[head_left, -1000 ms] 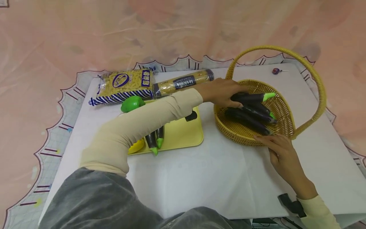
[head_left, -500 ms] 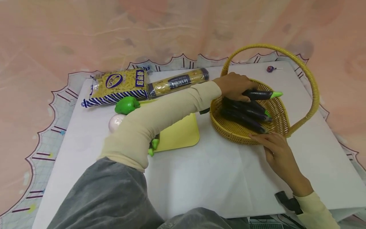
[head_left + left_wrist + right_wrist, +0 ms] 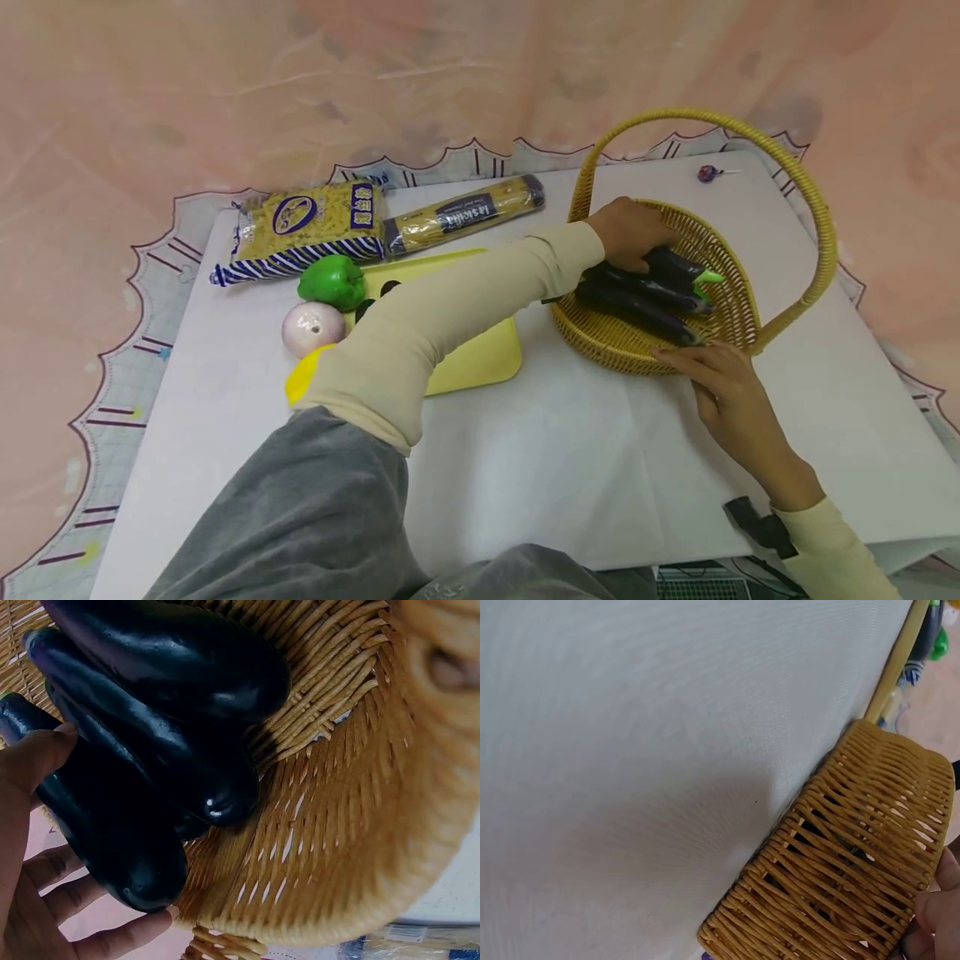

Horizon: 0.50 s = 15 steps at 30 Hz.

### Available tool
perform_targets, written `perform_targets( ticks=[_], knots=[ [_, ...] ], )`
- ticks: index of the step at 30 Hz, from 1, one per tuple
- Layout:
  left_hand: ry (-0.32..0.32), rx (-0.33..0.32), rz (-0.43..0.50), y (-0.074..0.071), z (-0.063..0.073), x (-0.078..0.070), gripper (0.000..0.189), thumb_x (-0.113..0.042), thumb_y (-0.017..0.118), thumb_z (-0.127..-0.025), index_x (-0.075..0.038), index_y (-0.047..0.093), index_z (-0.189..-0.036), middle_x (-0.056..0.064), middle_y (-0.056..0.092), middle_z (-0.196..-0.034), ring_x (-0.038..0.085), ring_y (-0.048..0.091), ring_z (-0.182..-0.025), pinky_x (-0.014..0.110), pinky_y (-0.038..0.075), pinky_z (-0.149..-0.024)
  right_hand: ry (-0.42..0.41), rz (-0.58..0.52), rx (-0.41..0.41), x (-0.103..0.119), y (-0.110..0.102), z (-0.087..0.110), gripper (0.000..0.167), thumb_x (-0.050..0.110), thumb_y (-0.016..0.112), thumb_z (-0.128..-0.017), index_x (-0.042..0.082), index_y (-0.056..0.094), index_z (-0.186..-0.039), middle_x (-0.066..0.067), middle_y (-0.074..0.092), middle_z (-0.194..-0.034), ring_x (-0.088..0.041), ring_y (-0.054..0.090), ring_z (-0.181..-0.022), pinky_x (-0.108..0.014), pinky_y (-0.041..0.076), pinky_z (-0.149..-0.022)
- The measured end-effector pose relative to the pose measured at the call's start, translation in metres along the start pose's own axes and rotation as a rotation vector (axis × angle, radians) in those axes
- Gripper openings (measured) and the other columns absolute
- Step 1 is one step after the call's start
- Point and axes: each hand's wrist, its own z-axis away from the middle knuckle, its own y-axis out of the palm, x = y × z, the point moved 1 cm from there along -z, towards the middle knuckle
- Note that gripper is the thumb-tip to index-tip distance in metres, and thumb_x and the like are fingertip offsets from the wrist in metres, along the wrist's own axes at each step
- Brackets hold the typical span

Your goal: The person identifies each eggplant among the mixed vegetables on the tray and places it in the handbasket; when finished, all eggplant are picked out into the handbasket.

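Note:
My left hand reaches into the yellow wicker basket and holds a dark eggplant with a green stem. In the left wrist view, the thumb of the left hand lies over that eggplant, its fingers spread along the other side. Several other eggplants lie beside it in the basket. At the near rim, my right hand grips the basket; the right wrist view catches only some fingers of the right hand at the woven wall's edge.
A yellow tray lies left of the basket, partly under my left sleeve. Near it are a green bell pepper, an onion and a yellow item. Behind lie two pasta packs. A lollipop sits far right; the basket handle arches up.
My left hand has moved right and brought its eggplant down among the others in the basket. The right hand stays at the rim. The head view has shifted slightly.

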Motion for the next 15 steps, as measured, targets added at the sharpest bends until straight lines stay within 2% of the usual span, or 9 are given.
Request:
perform_targets(
  ticks=[5, 12, 15],
  knots=[
    [-0.004, -0.014, -0.065, -0.0008, -0.0034, -0.0048, 0.063, -0.048, 0.047, -0.1, -0.03, 0.025, -0.156, -0.003, 0.046, -0.148, 0.017, 0.047, -0.131, 0.037, 0.042, -0.107, 0.008, 0.002, 0.004, 0.0006, -0.0008, -0.0001, 0.062, -0.028, 0.063, -0.074, 0.012, 0.071, -0.12, -0.014, 0.069, -0.099, -0.033, 0.058, -0.095, -0.042, 0.036, -0.09],
    [-0.02, -0.001, -0.088, 0.0023, -0.0029, -0.0055, 0.067, -0.052, 0.047, -0.099, -0.031, 0.02, -0.157, 0.0, 0.042, -0.151, 0.019, 0.046, -0.133, 0.037, 0.042, -0.107, 0.008, -0.003, 0.0, 0.001, 0.0001, 0.0006, 0.061, -0.027, 0.064, -0.073, 0.011, 0.072, -0.119, -0.014, 0.07, -0.1, -0.033, 0.058, -0.096, -0.042, 0.036, -0.089],
    [-0.032, 0.006, -0.096, 0.0052, -0.0017, -0.0036, 0.07, -0.054, 0.049, -0.097, -0.032, 0.02, -0.157, 0.001, 0.041, -0.152, 0.019, 0.049, -0.13, 0.036, 0.044, -0.105, 0.006, -0.009, -0.002, 0.0009, 0.0007, 0.0003, 0.061, -0.027, 0.064, -0.073, 0.012, 0.072, -0.119, -0.014, 0.07, -0.099, -0.033, 0.058, -0.096, -0.042, 0.036, -0.089]
  ],
)
